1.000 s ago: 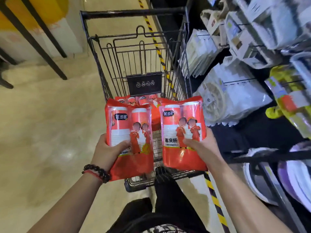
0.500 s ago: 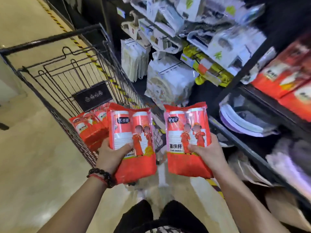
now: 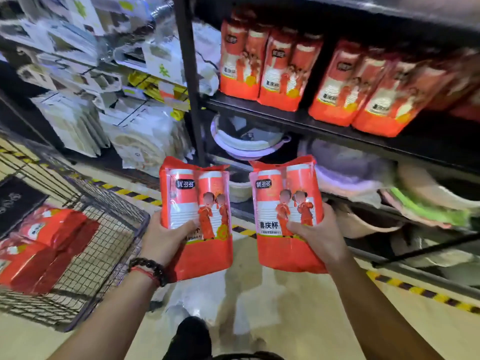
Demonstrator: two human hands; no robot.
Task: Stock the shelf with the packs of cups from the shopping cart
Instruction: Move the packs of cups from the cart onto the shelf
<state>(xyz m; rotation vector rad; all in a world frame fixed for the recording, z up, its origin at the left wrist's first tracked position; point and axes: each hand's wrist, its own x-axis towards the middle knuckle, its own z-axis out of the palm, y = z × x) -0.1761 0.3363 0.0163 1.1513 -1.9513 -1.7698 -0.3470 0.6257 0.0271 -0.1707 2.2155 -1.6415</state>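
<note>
Head view: my left hand [image 3: 166,237] grips one red pack of cups [image 3: 197,216] and my right hand [image 3: 318,233] grips a second pack [image 3: 284,216], both upright before the shelf [image 3: 311,126]. Four packs [image 3: 262,63] stand along its front edge. Compared with half a second ago, the cart [image 3: 85,255] sits farther left.

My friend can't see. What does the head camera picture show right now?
Two hands each hold up a red pack of cups: the left hand grips one pack, the right hand another. Ahead, matching packs stand on a black shelf; more lie in the shopping cart at left.
</note>
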